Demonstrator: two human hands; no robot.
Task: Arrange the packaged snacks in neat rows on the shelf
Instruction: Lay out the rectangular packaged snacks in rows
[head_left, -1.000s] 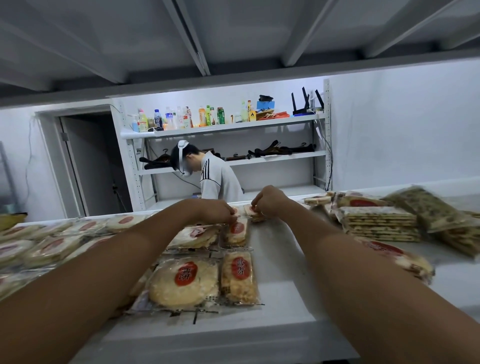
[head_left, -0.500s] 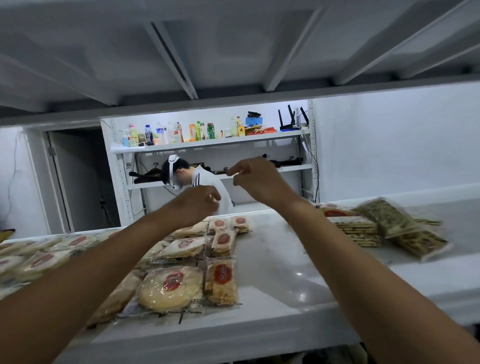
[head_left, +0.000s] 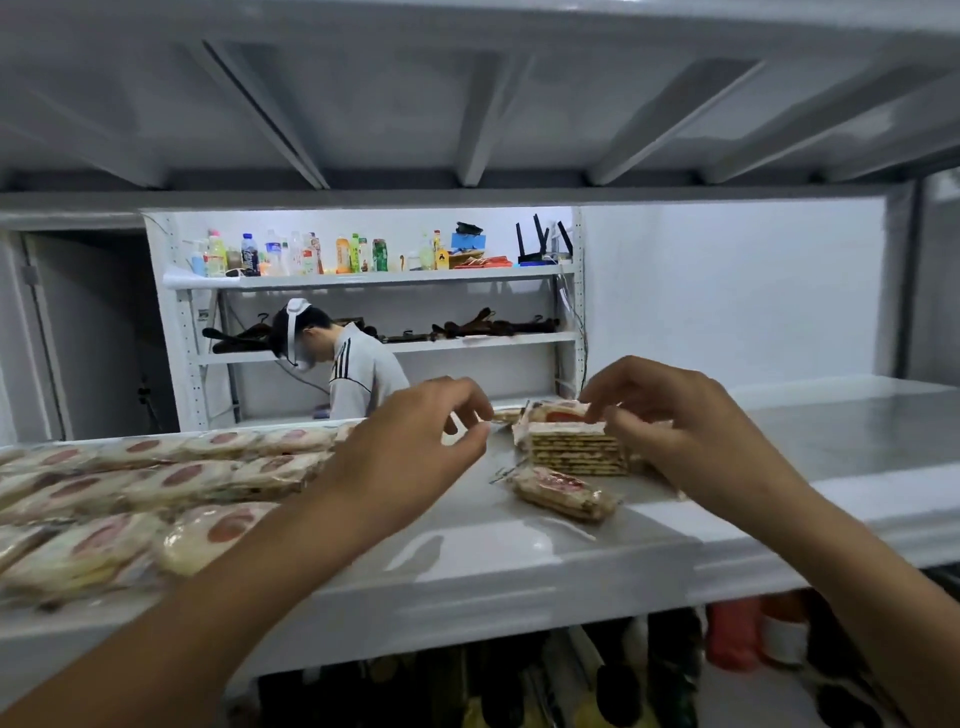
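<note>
The white shelf (head_left: 519, 566) carries rows of round cakes in clear packs (head_left: 156, 483) on its left half. Right of middle stands a stack of cracker packs (head_left: 571, 449), topped by a pack with a red label (head_left: 558, 414). A single long snack pack (head_left: 563, 493) lies loose in front of the stack. My right hand (head_left: 680, 431) reaches over the stack, and its thumb and forefinger pinch the right edge of the top pack. My left hand (head_left: 415, 447) hovers just left of the stack with loosely curled fingers, holding nothing. A small pack (head_left: 506, 414) lies beyond its fingertips.
The shelf above hangs low overhead. To the right of the stack the shelf surface (head_left: 831, 441) is bare. Behind the shelf a person (head_left: 358, 369) bends at another rack with bottles (head_left: 311, 254). Dark bottles and red items (head_left: 732, 639) fill the level below.
Both hands left the row of small packs in the middle, rose, and came right to the cracker stack. The view swung right with them. My right hand now pinches the top pack.
</note>
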